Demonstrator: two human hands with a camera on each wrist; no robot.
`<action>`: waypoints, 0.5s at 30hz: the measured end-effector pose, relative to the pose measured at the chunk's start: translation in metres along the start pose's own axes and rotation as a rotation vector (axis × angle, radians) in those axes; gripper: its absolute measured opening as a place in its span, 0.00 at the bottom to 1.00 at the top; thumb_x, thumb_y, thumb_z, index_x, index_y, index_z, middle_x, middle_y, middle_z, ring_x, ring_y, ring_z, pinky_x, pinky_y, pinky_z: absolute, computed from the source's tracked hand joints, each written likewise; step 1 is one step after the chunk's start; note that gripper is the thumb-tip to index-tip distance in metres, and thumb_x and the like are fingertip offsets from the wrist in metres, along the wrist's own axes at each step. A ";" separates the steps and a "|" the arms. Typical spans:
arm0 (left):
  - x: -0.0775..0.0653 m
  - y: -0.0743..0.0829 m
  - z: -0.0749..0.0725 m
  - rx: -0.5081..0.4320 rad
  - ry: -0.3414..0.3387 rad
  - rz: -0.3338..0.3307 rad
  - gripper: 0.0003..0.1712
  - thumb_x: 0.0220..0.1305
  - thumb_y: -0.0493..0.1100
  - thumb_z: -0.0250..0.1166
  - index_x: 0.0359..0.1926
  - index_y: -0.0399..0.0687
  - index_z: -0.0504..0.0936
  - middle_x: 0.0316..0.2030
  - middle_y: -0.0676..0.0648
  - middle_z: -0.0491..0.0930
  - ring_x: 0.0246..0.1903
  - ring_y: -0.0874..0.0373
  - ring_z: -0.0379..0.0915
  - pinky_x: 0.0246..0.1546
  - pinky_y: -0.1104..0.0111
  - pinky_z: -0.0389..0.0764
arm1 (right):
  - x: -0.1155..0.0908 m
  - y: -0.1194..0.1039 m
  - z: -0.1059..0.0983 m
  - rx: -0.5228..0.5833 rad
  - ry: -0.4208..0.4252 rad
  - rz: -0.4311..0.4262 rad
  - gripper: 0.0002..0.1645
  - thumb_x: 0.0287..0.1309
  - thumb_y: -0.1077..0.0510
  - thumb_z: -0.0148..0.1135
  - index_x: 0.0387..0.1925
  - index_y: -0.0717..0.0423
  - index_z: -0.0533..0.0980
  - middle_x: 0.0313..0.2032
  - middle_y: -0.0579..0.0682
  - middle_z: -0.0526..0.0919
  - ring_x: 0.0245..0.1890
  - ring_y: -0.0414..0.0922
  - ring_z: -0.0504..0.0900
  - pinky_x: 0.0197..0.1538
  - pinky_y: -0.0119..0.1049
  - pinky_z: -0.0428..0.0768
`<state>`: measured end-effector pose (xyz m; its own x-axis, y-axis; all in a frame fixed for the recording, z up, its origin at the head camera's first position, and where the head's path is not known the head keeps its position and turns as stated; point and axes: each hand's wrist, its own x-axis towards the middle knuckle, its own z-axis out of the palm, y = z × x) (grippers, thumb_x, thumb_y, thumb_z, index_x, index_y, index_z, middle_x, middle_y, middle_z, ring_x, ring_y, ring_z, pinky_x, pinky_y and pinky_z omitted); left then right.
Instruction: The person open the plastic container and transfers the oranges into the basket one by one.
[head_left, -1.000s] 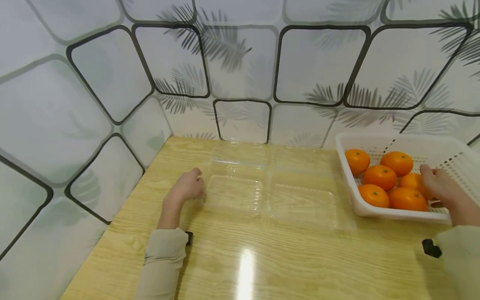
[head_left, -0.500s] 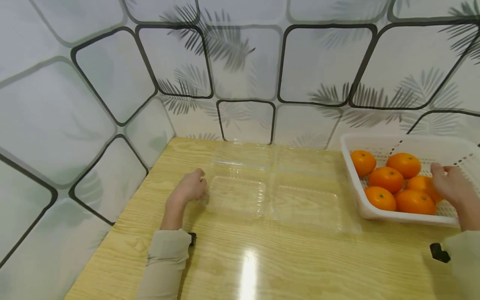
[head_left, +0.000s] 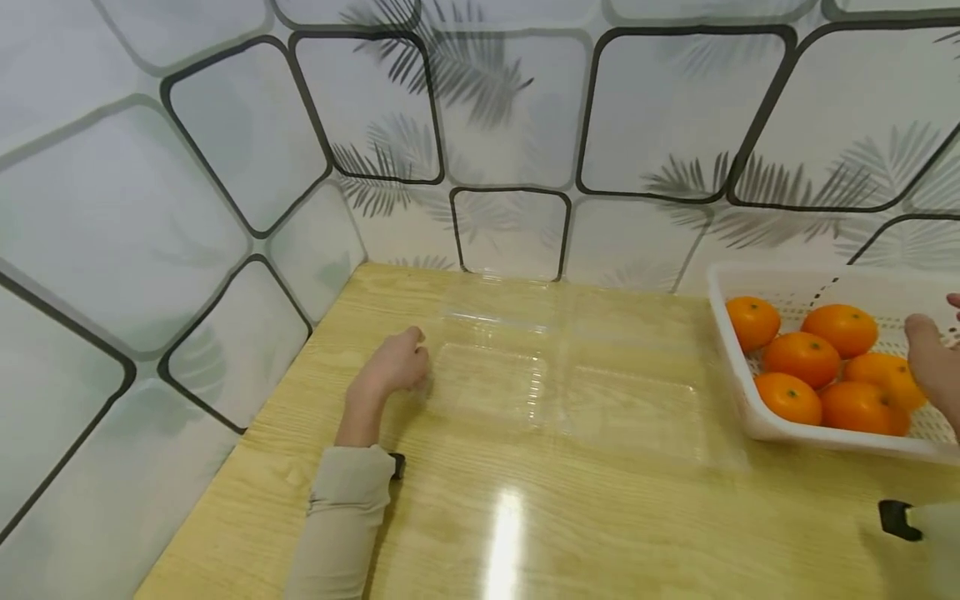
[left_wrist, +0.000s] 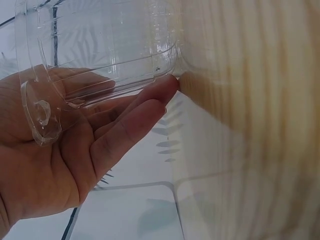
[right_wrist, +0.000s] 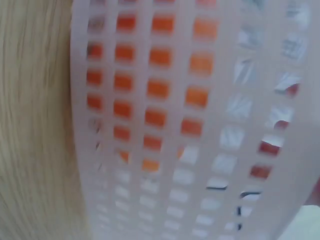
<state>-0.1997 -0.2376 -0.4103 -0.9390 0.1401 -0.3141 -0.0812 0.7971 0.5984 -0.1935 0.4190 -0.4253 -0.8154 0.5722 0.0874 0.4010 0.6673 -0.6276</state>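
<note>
My left hand lies against the left side of a clear plastic clamshell container. In the left wrist view, the loosely bent fingers reach down to the table beside the container's see-through wall, and the thumb shows through the plastic. At the right edge of the head view, my right hand is over a white perforated basket, thumb and fingers apart. Right beside its thumb is an orange, one of several in the basket. The right wrist view shows mostly the basket's wall, hiding most of that hand.
A second clear container stands between the first one and the basket. Raised lids lie behind both bases. The wooden table meets a patterned wall at its back and left.
The head view has shifted, so the scene slides right in it. My right hand has moved rightward off the oranges, its thumb and fingers spreading. My left hand stays beside the container.
</note>
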 end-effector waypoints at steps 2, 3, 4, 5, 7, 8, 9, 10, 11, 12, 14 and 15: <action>-0.001 -0.001 0.001 0.004 -0.004 -0.008 0.28 0.74 0.40 0.42 0.70 0.32 0.60 0.26 0.44 0.82 0.21 0.57 0.69 0.25 0.67 0.70 | -0.004 0.002 0.007 0.022 0.018 -0.077 0.37 0.73 0.43 0.35 0.79 0.44 0.44 0.77 0.62 0.42 0.74 0.66 0.48 0.69 0.68 0.51; -0.001 -0.002 0.002 0.010 -0.007 -0.010 0.28 0.75 0.40 0.42 0.70 0.32 0.60 0.25 0.44 0.81 0.20 0.57 0.69 0.25 0.67 0.70 | -0.008 0.002 0.008 0.020 -0.009 -0.097 0.38 0.73 0.43 0.35 0.80 0.45 0.43 0.77 0.64 0.42 0.73 0.68 0.49 0.68 0.69 0.52; -0.001 -0.002 0.002 0.020 -0.006 -0.008 0.27 0.75 0.40 0.42 0.70 0.31 0.60 0.25 0.44 0.82 0.20 0.57 0.68 0.25 0.67 0.70 | -0.025 -0.012 0.003 0.016 -0.040 -0.114 0.39 0.74 0.45 0.36 0.79 0.52 0.42 0.76 0.66 0.41 0.72 0.70 0.48 0.67 0.70 0.52; -0.001 -0.001 0.002 0.027 -0.006 -0.007 0.27 0.75 0.40 0.42 0.70 0.31 0.60 0.25 0.44 0.82 0.20 0.57 0.68 0.25 0.67 0.70 | -0.043 -0.029 -0.003 0.005 -0.069 -0.113 0.40 0.74 0.46 0.35 0.79 0.57 0.41 0.76 0.68 0.41 0.71 0.72 0.48 0.66 0.71 0.53; 0.000 0.001 0.001 0.050 0.001 0.004 0.27 0.75 0.40 0.42 0.70 0.30 0.60 0.26 0.44 0.82 0.21 0.56 0.69 0.25 0.66 0.70 | -0.072 -0.056 -0.013 -0.006 -0.078 -0.125 0.39 0.74 0.50 0.36 0.78 0.63 0.41 0.75 0.71 0.43 0.70 0.74 0.49 0.66 0.70 0.53; 0.001 0.002 0.000 0.062 0.006 0.011 0.27 0.75 0.40 0.41 0.70 0.30 0.60 0.26 0.44 0.82 0.22 0.56 0.70 0.26 0.66 0.70 | -0.083 -0.065 -0.016 -0.002 -0.089 -0.122 0.39 0.74 0.51 0.37 0.77 0.64 0.41 0.74 0.72 0.43 0.70 0.74 0.49 0.67 0.70 0.53; 0.001 0.003 0.000 0.073 0.013 0.017 0.27 0.75 0.40 0.42 0.69 0.29 0.60 0.27 0.44 0.82 0.23 0.56 0.71 0.26 0.65 0.71 | -0.091 -0.070 -0.017 0.014 -0.095 -0.128 0.39 0.74 0.52 0.37 0.77 0.64 0.42 0.74 0.72 0.44 0.71 0.73 0.48 0.68 0.69 0.52; 0.002 0.004 -0.001 0.082 0.020 0.023 0.27 0.75 0.40 0.42 0.69 0.29 0.61 0.27 0.44 0.82 0.24 0.55 0.72 0.27 0.65 0.71 | -0.098 -0.073 -0.016 0.031 -0.098 -0.131 0.39 0.74 0.52 0.38 0.77 0.64 0.42 0.74 0.72 0.44 0.72 0.72 0.47 0.68 0.69 0.51; 0.002 0.005 -0.001 0.089 0.024 0.025 0.27 0.74 0.40 0.42 0.69 0.29 0.61 0.28 0.43 0.82 0.24 0.55 0.73 0.28 0.65 0.71 | -0.102 -0.075 -0.015 0.038 -0.103 -0.132 0.39 0.74 0.52 0.38 0.77 0.64 0.42 0.74 0.72 0.44 0.72 0.71 0.46 0.69 0.68 0.50; 0.002 0.006 -0.002 0.091 0.026 0.027 0.27 0.74 0.39 0.42 0.69 0.29 0.61 0.28 0.43 0.82 0.25 0.55 0.73 0.29 0.64 0.71 | -0.106 -0.075 -0.014 0.048 -0.105 -0.139 0.39 0.74 0.52 0.39 0.77 0.64 0.43 0.74 0.72 0.45 0.73 0.71 0.46 0.69 0.68 0.49; 0.001 0.005 -0.001 0.097 0.021 0.025 0.28 0.73 0.39 0.42 0.68 0.28 0.61 0.29 0.43 0.82 0.26 0.54 0.74 0.31 0.64 0.71 | -0.111 -0.073 -0.010 0.064 -0.112 -0.137 0.39 0.73 0.52 0.41 0.77 0.63 0.43 0.74 0.72 0.45 0.73 0.70 0.44 0.70 0.68 0.48; 0.000 0.005 0.000 0.095 0.017 0.023 0.28 0.73 0.40 0.42 0.68 0.28 0.61 0.29 0.43 0.82 0.27 0.54 0.74 0.31 0.64 0.72 | -0.113 -0.071 -0.008 0.072 -0.108 -0.147 0.39 0.72 0.53 0.42 0.77 0.64 0.44 0.74 0.72 0.46 0.73 0.70 0.44 0.70 0.67 0.47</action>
<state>-0.2003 -0.2334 -0.4074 -0.9458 0.1501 -0.2880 -0.0279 0.8459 0.5326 -0.1263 0.3106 -0.3843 -0.9044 0.4145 0.1011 0.2471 0.7019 -0.6680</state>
